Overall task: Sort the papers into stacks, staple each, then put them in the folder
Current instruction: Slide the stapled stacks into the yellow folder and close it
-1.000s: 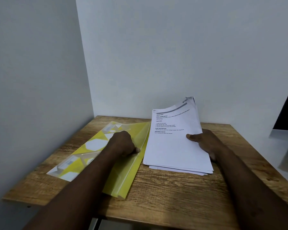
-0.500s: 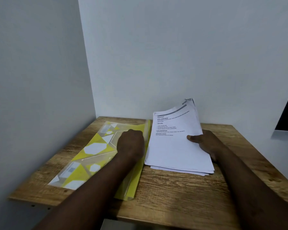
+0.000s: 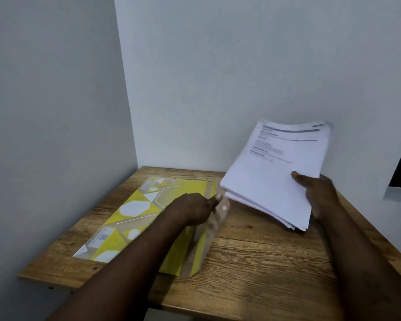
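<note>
Papers (image 3: pixel 271 179) off tabletop (image 3: pixel 264 262), tilted, at back right, gripped at side by right hand (image 3: pixel 320 198), thumb on top. We see left hand (image 3: pixel 190 209) pinching raised right edge of yellow folder (image 3: pixel 137 209), which lies at left of tabletop.

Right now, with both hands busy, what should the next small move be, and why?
Probably swing the papers left into the folder: the left hand pinches its cover edge raised, and the right hand holds them in the air beside it.
</note>
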`<state>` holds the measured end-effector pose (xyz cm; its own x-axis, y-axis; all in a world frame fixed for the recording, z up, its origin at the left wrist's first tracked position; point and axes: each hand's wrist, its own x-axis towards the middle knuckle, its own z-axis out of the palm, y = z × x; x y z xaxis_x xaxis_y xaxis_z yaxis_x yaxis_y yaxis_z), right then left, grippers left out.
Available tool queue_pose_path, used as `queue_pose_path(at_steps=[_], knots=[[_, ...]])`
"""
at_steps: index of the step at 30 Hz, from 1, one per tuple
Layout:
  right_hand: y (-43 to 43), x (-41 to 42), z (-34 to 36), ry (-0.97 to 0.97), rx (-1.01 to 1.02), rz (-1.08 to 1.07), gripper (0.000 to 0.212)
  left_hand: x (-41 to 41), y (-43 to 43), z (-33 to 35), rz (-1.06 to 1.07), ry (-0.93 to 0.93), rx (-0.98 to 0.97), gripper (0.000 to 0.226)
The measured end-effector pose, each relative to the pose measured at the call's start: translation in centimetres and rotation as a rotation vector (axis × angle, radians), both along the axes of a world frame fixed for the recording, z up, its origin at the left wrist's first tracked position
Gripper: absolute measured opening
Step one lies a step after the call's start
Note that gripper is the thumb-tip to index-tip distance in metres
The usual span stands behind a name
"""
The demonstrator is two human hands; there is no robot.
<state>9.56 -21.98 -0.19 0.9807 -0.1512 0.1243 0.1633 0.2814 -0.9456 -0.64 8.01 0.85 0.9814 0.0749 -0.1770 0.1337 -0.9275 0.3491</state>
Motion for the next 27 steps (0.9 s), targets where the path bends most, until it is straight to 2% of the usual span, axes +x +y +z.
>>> queue_pose_path(at_steps=[3,6,8,10,13,14,16,18,20,22,24,27], knots=[[-0.7,0.2,0.1,-0.007,0.096,-0.013,0.040,-0.3,-0.5,-1.5,-0.012,0.063,0.091,0.103],[0.2,-0.5,0.1,0.016,0.050,0.086,0.032,0.0,-0.7,-2.8,0.066,0.030,0.111,0.087],[1.4,-1.0,0.1,0.018,-0.013,0.149,0.021,-0.6,-0.8,-2.3,0.122,-0.096,-0.024,0.061],[2.7,-1.3,-0.1,0.019,-0.063,0.188,0.018,-0.9,-0.4,-1.9,0.192,-0.275,-0.194,0.042],[4.0,-1.4,-0.5,0.009,-0.117,0.225,0.022,-1.0,0.7,-1.0,0.325,-0.444,-0.500,0.042],[4.3,-1.4,-0.7,0.005,-0.124,0.238,0.024,-0.7,1.0,-1.0,0.370,-0.421,-0.659,0.037],[4.5,-1.4,-0.9,-0.001,-0.120,0.263,0.026,-0.5,1.1,-1.2,0.412,-0.247,-1.011,0.033],[4.6,-1.5,-0.9,-0.016,-0.116,0.279,0.029,-0.1,1.4,-1.5,0.348,-0.091,-1.223,0.058],[4.6,-1.7,-0.8,-0.037,-0.112,0.285,0.030,0.1,1.4,-1.6,0.192,-0.020,-1.325,0.061],[4.5,-1.9,-0.6,-0.062,-0.104,0.274,0.031,0.1,0.9,-1.5,0.068,-0.003,-1.341,0.046],[4.4,-2.0,-0.4,-0.089,-0.095,0.256,0.034,0.5,0.3,-1.7,0.032,-0.072,-1.328,0.034],[4.2,-1.9,-0.1,-0.125,-0.086,0.229,0.036,1.3,-0.6,-2.3,0.029,-0.179,-1.393,0.030]])
